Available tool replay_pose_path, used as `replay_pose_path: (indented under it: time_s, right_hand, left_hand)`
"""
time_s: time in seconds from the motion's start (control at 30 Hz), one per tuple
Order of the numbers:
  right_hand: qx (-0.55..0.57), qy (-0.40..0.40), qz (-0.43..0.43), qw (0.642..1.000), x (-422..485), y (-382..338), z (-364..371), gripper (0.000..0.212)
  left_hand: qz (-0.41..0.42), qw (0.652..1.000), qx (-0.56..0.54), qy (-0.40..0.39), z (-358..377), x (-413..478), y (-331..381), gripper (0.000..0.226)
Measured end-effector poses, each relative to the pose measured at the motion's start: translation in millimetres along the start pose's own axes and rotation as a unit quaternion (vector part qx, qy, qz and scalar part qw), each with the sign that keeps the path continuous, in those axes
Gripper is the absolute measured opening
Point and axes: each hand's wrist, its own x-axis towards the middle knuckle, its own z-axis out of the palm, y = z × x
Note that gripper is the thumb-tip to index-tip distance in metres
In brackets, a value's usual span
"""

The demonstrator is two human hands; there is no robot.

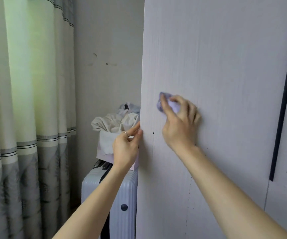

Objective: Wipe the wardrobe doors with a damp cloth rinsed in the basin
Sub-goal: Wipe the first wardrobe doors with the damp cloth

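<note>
Head view: your right hand (180, 123) grips crumpled lilac cloth (160, 104) beside left edge of pale woodgrain wardrobe door (234, 75); left hand (125, 147) pinches that edge; most panel lies rightward.

Wardrobe door (225, 66): broad flat face, free above and to the right of the right hand (180, 121) and its bunched cloth (161, 105), bounded on the right by a dark vertical handle strip (284, 94) and on the left by its own edge, which the left hand (126, 147) holds. Gap left of the door: lower part blocked by a ribbed suitcase (122, 195) with a box of crumpled fabric (111, 131) on top, close to the door edge; bare wall (108, 40) above. Far left: a curtain (27, 100) closes that side.
</note>
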Motion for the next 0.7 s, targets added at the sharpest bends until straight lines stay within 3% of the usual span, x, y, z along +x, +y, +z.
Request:
replay_pose_path:
  time_s: [0.1, 0.2, 0.27, 0.37, 0.43, 0.5, 0.63, 0.7]
  right_hand:
    - [-0.025, -0.075, -0.164, 0.983, -63.8, -4.2, 6.6, 0.065]
    - [-0.058, -0.09, -0.228, 0.968, -55.2, 20.0, -7.1, 0.068]
    - [-0.058, -0.051, -0.141, 0.987, -28.7, 38.1, -20.6, 0.066]
    - [-0.014, 0.039, 0.086, 0.995, -4.4, 66.6, -36.7, 0.064]
    - [-0.006, 0.077, 0.124, 0.989, -19.0, 69.2, -35.9, 0.061]
    - [-0.012, 0.045, 0.066, 0.997, -58.2, 63.9, -25.5, 0.056]
    - [-0.049, -0.077, -0.198, 0.976, -118.6, 75.5, -25.2, 0.065]
    - [-0.034, -0.092, -0.214, 0.972, -99.1, 92.3, -31.4, 0.062]
  left_hand:
    - [0.007, 1.0, 0.019, -0.012, -3.5, -3.1, -3.6, 0.031]
    - [0.019, 0.998, 0.053, -0.026, -6.8, -6.4, -3.6, 0.044]
    - [0.024, 0.996, 0.079, -0.019, -6.5, -7.6, -1.6, 0.044]
    - [0.042, 0.992, 0.112, 0.027, 4.7, -18.4, -3.3, 0.045]
    - [0.052, 0.991, 0.112, 0.05, 13.2, -27.3, -8.9, 0.05]
    - [0.057, 0.991, 0.108, 0.046, 19.6, -36.3, -14.8, 0.057]
    - [0.075, 0.989, 0.127, 0.029, 25.9, -47.9, -21.2, 0.066]
    - [0.075, 0.988, 0.133, 0.032, 26.2, -48.4, -24.6, 0.066]
